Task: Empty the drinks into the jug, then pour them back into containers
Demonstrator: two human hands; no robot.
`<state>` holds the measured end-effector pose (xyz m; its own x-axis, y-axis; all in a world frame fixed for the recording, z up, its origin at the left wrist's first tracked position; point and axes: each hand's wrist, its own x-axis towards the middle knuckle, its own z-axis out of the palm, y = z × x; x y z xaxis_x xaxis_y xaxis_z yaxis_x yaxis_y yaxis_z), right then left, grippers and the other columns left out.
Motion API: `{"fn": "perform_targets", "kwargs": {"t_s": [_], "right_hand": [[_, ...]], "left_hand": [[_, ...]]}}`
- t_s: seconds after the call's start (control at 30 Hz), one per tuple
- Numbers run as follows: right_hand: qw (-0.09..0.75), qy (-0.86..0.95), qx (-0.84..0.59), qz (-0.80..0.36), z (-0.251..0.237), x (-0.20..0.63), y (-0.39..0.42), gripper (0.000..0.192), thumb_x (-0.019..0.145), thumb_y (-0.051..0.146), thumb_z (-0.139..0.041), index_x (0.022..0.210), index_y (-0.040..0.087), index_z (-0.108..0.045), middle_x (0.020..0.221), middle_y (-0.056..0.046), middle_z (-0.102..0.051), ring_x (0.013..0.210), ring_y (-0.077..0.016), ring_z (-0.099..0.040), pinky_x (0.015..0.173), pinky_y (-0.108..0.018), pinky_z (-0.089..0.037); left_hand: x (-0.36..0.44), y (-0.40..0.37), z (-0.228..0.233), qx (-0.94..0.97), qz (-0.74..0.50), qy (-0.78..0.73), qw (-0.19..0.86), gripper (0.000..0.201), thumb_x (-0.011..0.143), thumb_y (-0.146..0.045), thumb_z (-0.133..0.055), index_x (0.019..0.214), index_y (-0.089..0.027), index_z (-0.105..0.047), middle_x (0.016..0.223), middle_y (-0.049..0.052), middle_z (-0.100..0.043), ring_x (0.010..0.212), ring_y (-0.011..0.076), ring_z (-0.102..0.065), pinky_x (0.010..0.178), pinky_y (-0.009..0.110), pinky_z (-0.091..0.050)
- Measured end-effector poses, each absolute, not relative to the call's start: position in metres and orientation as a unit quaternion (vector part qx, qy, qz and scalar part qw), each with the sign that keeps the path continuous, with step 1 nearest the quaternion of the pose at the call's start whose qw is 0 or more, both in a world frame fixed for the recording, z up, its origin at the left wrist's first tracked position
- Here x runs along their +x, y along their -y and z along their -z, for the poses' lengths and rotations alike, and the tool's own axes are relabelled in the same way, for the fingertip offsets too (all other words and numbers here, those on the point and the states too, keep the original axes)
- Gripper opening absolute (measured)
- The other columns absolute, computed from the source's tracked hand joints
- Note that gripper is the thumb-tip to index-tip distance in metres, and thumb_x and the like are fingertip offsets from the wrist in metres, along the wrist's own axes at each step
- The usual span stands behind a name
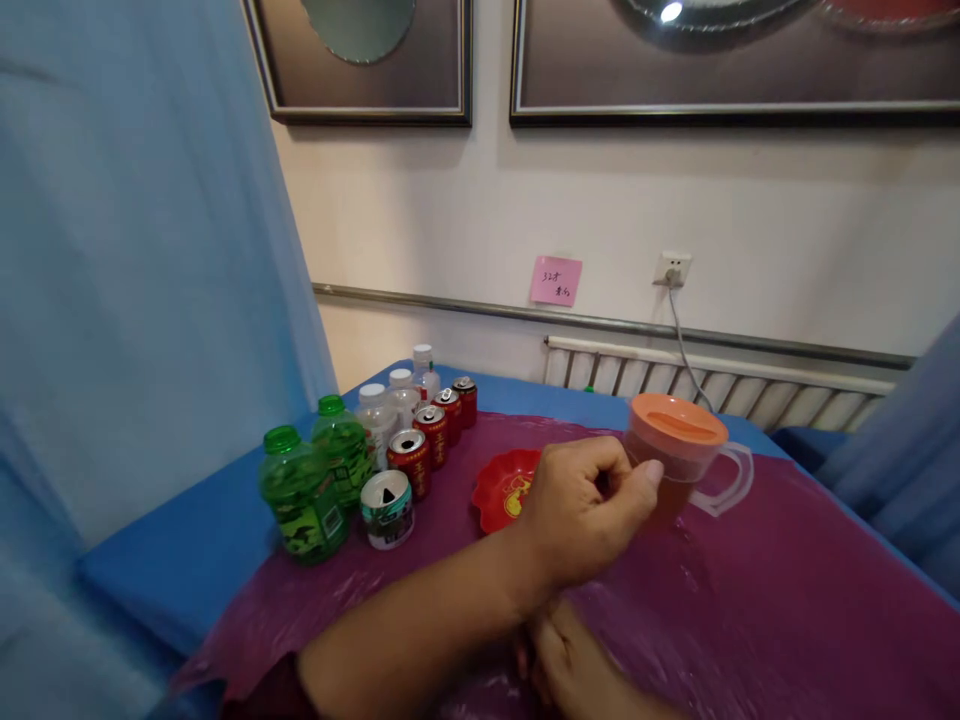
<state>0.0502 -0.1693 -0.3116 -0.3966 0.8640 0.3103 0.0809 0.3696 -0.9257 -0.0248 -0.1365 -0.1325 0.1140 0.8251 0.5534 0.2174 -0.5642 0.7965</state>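
Observation:
My left hand reaches in from the lower left, its fingers curled into a loose fist. Its thumb tip touches the side of a clear pitcher with an orange lid and brown liquid inside. I see nothing held in the fist. A red dish lies just left of this hand, partly hidden by it. My right hand rests low on the purple plastic sheet, mostly covered by my left forearm, so its fingers are unclear.
At the left stand two green bottles, a silver can, several red cans and three white-capped bottles. A blue cloth covers the table. A blue curtain hangs left; a radiator lines the wall.

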Motion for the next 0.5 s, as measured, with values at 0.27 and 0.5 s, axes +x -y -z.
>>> {"fn": "perform_targets", "kwargs": {"t_s": [0.27,0.5], "right_hand": [[0.381,0.744,-0.299,-0.460,0.313,0.054,0.175,0.057,0.097,0.070,-0.042,0.070,0.025,-0.065,0.063,-0.001,-0.059,0.060,-0.0166,-0.052,0.061,-0.028,-0.045],[0.390,0.746,-0.227,-0.489,0.305,0.060,0.173,0.055,0.099,0.068,-0.040,0.073,0.026,-0.064,0.070,-0.002,-0.060,0.065,-0.0174,-0.054,0.065,-0.029,-0.046]], "left_hand": [[-0.110,0.168,0.152,0.658,-0.508,-0.534,0.155,0.023,0.086,-0.038,-0.065,0.070,-0.021,-0.067,0.076,0.005,-0.074,0.072,0.0199,-0.067,0.069,0.027,-0.050],[-0.210,0.183,0.210,0.634,-0.322,-0.692,-0.124,0.043,0.085,-0.044,-0.059,0.119,-0.018,-0.066,0.137,0.018,-0.064,0.130,0.0379,-0.056,0.112,0.054,-0.042]]}}
